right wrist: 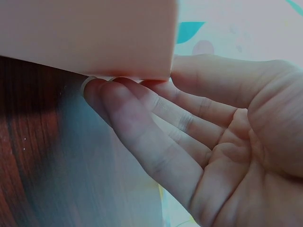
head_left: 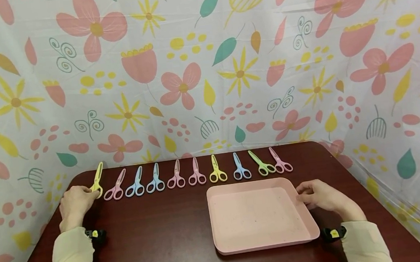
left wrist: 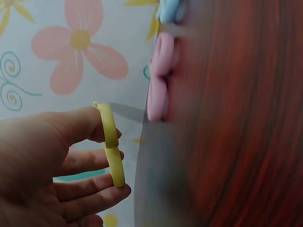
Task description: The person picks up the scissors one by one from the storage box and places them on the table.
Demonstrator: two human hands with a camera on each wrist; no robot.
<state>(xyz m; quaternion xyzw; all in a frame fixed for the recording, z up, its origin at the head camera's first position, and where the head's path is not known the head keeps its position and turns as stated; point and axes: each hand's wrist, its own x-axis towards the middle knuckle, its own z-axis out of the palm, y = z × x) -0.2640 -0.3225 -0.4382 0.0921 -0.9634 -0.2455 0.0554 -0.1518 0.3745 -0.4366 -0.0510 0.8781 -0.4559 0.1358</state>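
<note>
At the left end of the table, my left hand [head_left: 75, 204] pinches a pair of yellow scissors [head_left: 98, 180] by the handle loops. The left wrist view has the yellow loops [left wrist: 111, 137] between thumb and fingers, apart from the table. Beside them lie pink scissors [head_left: 115, 186], the closest pair to that hand. My right hand [head_left: 320, 196] grips the right side of a shallow pink tray [head_left: 310, 224]. Seen from the right wrist, the fingertips [right wrist: 125, 106] reach under the tray [right wrist: 94, 38] while the thumb is against its side. Nothing lies in the tray.
A row of several scissors runs along the table's back, including blue [head_left: 155, 178], yellow [head_left: 217, 170], green [head_left: 262, 164] and pink [head_left: 281, 162] pairs, handles toward me. Behind the dark table [head_left: 155, 237] hangs a flowered curtain [head_left: 211, 63], which also stands along both sides.
</note>
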